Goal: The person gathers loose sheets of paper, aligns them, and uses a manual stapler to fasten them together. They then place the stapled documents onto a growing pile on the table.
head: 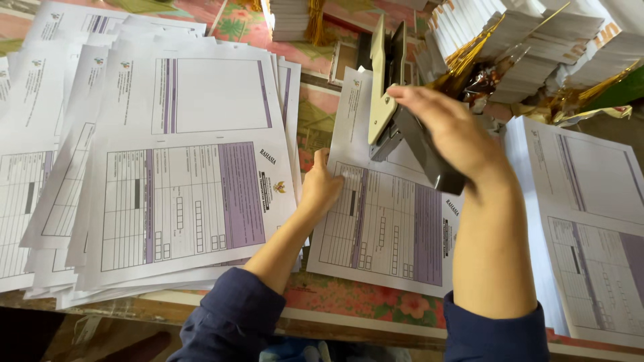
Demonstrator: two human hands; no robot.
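Stapler (pixel 396 100): mouth and rear hidden under right hand (pixel 449 131).
Right-hand paper stack (pixel 590 221): cut off by frame edge.
Form print: too small to read.
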